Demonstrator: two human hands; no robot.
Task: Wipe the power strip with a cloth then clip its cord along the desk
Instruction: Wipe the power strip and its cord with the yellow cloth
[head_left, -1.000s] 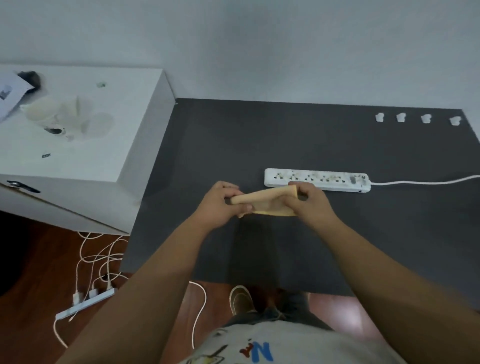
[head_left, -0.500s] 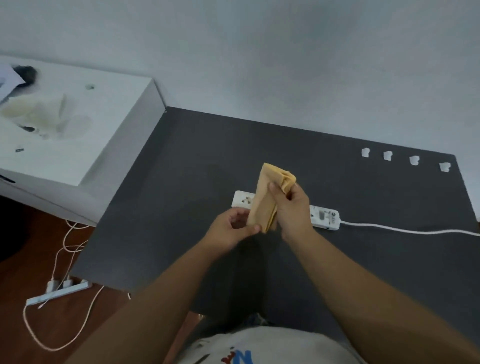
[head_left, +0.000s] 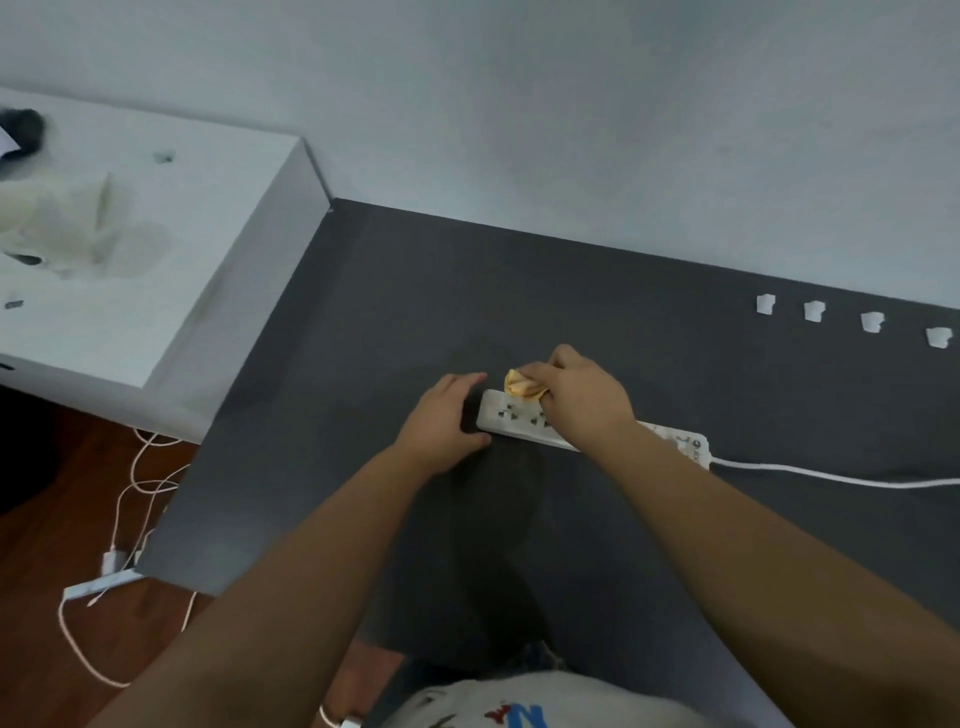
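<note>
A white power strip (head_left: 511, 418) lies on the dark grey desk (head_left: 623, 322), its white cord (head_left: 831, 475) running off to the right. My right hand (head_left: 582, 397) presses a folded yellow cloth (head_left: 519, 385) onto the strip's left part and hides its middle. My left hand (head_left: 441, 423) cups the strip's left end, fingers spread around it. Several white cord clips (head_left: 813, 310) sit in a row near the desk's back right edge.
A white box-like surface (head_left: 156, 270) with pale clutter stands left of the desk. On the wooden floor at lower left lies another power strip (head_left: 101, 584) with tangled white cables. A pale wall runs behind the desk.
The cloth was held up and folded between both hands; now my right hand has brought it down onto the strip, and my left hand has let go and moved to the strip's left end.
</note>
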